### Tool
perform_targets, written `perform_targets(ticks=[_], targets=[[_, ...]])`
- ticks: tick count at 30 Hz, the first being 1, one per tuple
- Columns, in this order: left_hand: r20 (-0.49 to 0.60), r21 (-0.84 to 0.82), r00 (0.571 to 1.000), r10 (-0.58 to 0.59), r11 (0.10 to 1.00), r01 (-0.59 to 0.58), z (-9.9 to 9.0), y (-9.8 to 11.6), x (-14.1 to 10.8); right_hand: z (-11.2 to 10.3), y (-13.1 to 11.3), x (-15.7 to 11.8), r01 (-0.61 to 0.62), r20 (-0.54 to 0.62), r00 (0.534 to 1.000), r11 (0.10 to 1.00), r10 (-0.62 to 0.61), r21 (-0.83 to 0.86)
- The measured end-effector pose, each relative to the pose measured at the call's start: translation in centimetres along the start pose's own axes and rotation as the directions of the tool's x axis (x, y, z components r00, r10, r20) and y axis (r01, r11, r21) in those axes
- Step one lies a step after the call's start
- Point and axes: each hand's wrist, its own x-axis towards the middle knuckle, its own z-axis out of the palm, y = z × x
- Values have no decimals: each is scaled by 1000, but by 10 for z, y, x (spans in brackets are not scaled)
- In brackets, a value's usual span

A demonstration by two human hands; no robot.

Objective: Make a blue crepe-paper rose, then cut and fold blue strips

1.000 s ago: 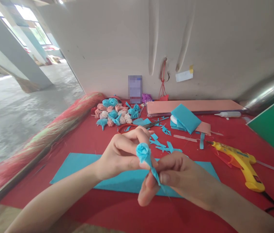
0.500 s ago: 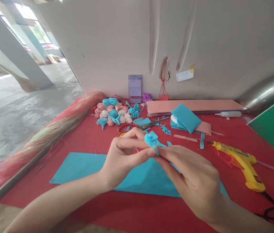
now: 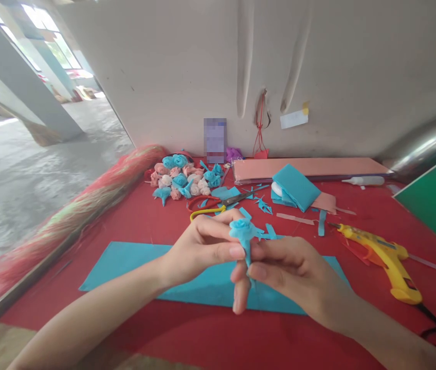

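A small blue paper rose (image 3: 242, 229) is held upright between my two hands, its rolled head on top and a twisted stem below. My left hand (image 3: 202, 246) pinches it just under the head, thumb in front. On the stem's lower end, the thumb and fingers of my right hand (image 3: 298, 277) are closed. Beneath both hands lies a long strip of blue crepe paper (image 3: 133, 262) across the red tabletop (image 3: 156, 329). Just beyond the left hand are scissors (image 3: 221, 204) with red and yellow handles, partly over blue paper scraps (image 3: 264, 206).
A heap of blue, pink and white paper roses (image 3: 181, 180) sits at the back left. To the right lie a folded blue paper stack (image 3: 297, 187), a yellow glue gun (image 3: 389, 257) with its cord, and a white bottle (image 3: 364, 181). Stringy red bundle (image 3: 87, 200) lines the left edge.
The rose has tipped more upright, and its stem now shows. My right hand has moved down along the stem and turned, with its fingers lower.
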Motion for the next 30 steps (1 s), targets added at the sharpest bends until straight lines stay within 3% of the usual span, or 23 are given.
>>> perform_targets(ticks=[7,9,12,15,20,22,24,26,28,30], targets=[[-53,-4,999,-1,1000,1,2,-1,-2,7,8,-1,-10,-81,997,992,20,123],[-69,8,998,13,1000,-13,2,-1,-3,9,8,-1,28,-135,991,998,-19,60],[-122,44,992,28,999,-23,4,0,-4,10,5,0,93,-200,971,979,-129,-183],[-205,89,978,34,996,-16,6,2,-2,10,4,0,173,-229,924,869,-305,-463],[-337,98,941,31,995,2,12,0,0,13,16,1,259,-166,743,506,-649,-823],[-359,99,933,20,995,17,13,-1,-1,13,19,0,258,-126,711,423,-692,-868],[-324,40,946,-15,999,29,13,-2,-2,13,18,0,239,-161,754,494,-637,-836],[-208,-36,977,-50,998,43,10,-4,-2,11,13,-1,230,-206,827,648,-524,-726],[-89,-20,995,-45,999,44,7,-5,-3,9,7,-1,223,-202,898,800,-391,-557],[-49,48,999,-19,999,21,3,-7,-3,7,4,-1,183,-176,949,911,-262,-369]])
